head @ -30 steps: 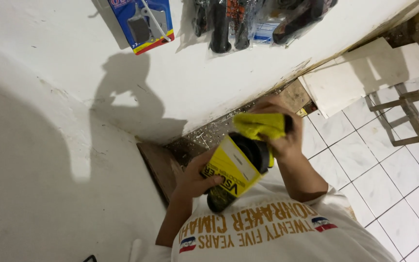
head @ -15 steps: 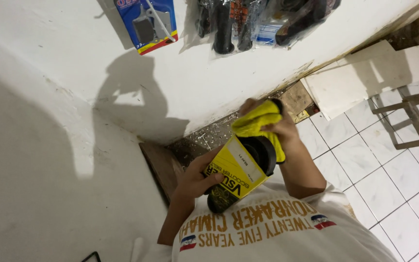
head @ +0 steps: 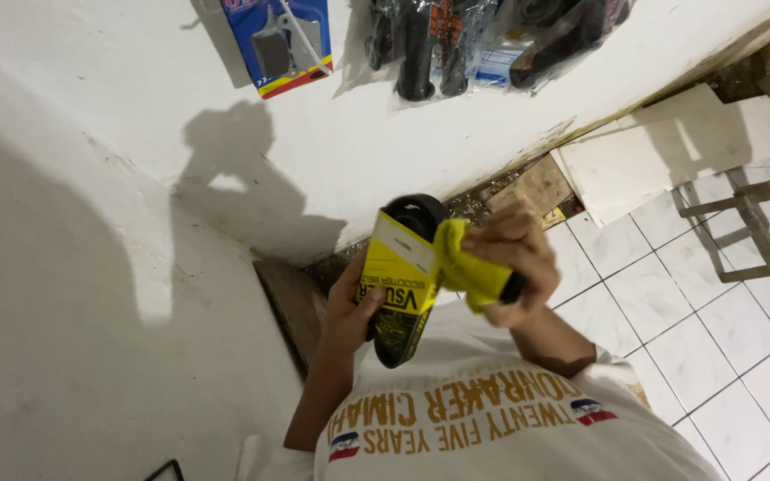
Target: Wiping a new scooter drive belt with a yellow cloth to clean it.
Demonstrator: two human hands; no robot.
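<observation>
Facing white walls, my left hand (head: 349,307) grips the sleeved belt (head: 400,276) steady so my right hand (head: 514,258), closed on a yellow cloth (head: 470,267), can rub it.

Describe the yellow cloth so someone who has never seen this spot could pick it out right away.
Start at the white wall with packaged parts hanging on it, then drop to the two hands in front of the white shirt. The left hand holds a black belt in a yellow card sleeve; the right hand presses the yellow cloth against it. Unlike the stiff printed sleeve, the cloth is soft, crumpled and plain.

Cloth (head: 470,267) on belt pkg (head: 396,285), right side
</observation>
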